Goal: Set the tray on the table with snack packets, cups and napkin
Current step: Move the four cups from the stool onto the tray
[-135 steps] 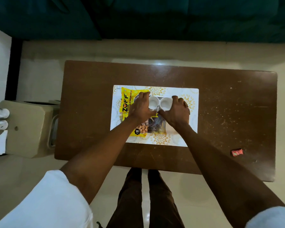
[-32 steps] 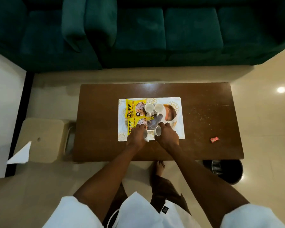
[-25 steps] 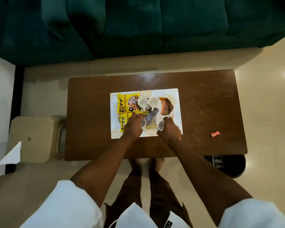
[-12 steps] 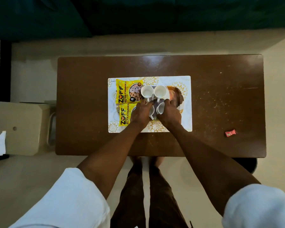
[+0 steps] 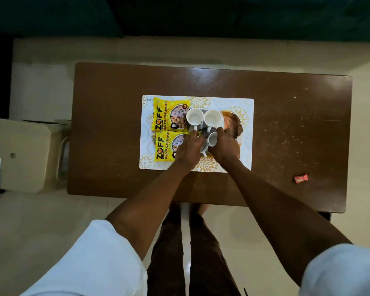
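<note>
placing the near pair of cups: left hand [image 5: 188,149] wraps one cup [image 5: 203,146], right hand [image 5: 223,146] pinches another [image 5: 212,138], seemingly tilted, on the tray [image 5: 247,133] mid-table [image 5: 107,124] beside the snack packets [image 5: 166,130]. next, stand both upright, then release.

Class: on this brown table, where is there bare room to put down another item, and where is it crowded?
Free: brown wooden table left of the white patterned mat; the far strip; right side up to the small red wrapper. Crowded: the mat, with yellow snack packets, white cups, both hands.
</note>
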A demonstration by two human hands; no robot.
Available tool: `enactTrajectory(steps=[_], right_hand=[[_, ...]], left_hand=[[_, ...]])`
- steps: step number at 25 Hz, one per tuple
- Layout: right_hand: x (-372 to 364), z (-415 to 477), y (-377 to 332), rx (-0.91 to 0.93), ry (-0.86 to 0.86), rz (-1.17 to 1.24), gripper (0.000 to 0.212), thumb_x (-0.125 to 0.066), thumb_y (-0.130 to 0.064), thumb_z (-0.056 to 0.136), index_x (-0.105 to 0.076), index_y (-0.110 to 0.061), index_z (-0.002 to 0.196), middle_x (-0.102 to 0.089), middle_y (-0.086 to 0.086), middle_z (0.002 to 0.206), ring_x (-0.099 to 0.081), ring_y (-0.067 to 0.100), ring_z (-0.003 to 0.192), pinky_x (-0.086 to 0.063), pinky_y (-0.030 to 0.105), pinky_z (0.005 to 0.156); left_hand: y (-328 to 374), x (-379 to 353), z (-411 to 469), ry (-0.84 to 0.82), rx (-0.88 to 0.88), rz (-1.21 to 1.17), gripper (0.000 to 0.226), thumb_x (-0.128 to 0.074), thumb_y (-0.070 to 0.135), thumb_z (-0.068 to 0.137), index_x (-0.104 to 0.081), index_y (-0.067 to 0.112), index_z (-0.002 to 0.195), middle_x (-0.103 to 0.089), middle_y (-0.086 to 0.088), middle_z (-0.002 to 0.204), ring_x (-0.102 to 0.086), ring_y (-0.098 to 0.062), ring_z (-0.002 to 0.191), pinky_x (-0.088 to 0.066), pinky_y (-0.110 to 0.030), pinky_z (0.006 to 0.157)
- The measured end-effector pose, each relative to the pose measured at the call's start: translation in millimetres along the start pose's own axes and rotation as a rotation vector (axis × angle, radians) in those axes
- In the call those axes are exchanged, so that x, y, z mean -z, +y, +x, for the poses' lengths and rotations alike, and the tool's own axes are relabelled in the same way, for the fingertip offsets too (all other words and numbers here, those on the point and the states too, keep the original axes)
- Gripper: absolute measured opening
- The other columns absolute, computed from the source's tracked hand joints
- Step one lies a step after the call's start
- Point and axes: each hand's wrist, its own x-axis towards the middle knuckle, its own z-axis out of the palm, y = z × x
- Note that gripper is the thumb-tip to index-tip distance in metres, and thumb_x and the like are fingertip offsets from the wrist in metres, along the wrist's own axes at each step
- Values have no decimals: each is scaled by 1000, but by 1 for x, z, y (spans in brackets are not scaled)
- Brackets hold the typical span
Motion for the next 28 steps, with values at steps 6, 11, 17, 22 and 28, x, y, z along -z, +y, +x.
enactTrajectory(steps=[6, 11, 17, 22, 28], right_hand=[[-2, 0, 2, 40, 8, -31, 66, -80, -31, 85, -51, -14, 142, -59, 16, 135, -69, 43, 111, -60, 50, 85], [-4, -2, -1, 50, -11, -28, 69, -80, -29, 86, -48, -15, 145, -58, 15, 137, -68, 41, 116, -60, 50, 89], [-4, -3, -4, 44, -25, 13, 66, -80, -31, 86, -50, -14, 142, -57, 15, 136, -68, 41, 115, -59, 50, 89], [-4, -4, -3, 57, -25, -20, 69, -81, -31, 86, -49, -14, 144, -58, 14, 138, -68, 39, 117, -59, 50, 91], [-4, -6, -2, 75, -34, -44, 70, -80, -28, 87, -47, -15, 147, -56, 14, 140, -67, 39, 119, -60, 50, 91]], left_hand=[[-3, -1, 0, 34, 29, -17, 65, -61, -1, 95, -47, 31, 150, -42, -8, 151, -49, -34, 136, -59, -54, 86], [-8, 0, -3, 47, 9, -55, 67, -52, -2, 98, -45, 36, 153, -40, -6, 154, -45, -33, 140, -58, -56, 89], [-11, 4, -3, -1, 26, -76, 51, -43, 30, 102, -46, 36, 152, -41, -5, 154, -45, -32, 142, -54, -52, 98], [-15, 3, -6, 41, -35, -8, 50, -57, 18, 104, -49, 33, 151, -40, -7, 156, -44, -32, 142, -56, -54, 97], [-20, 2, -4, 40, -50, -19, 48, -56, 19, 106, -49, 33, 151, -42, -6, 154, -45, -31, 141, -56, -54, 96]])
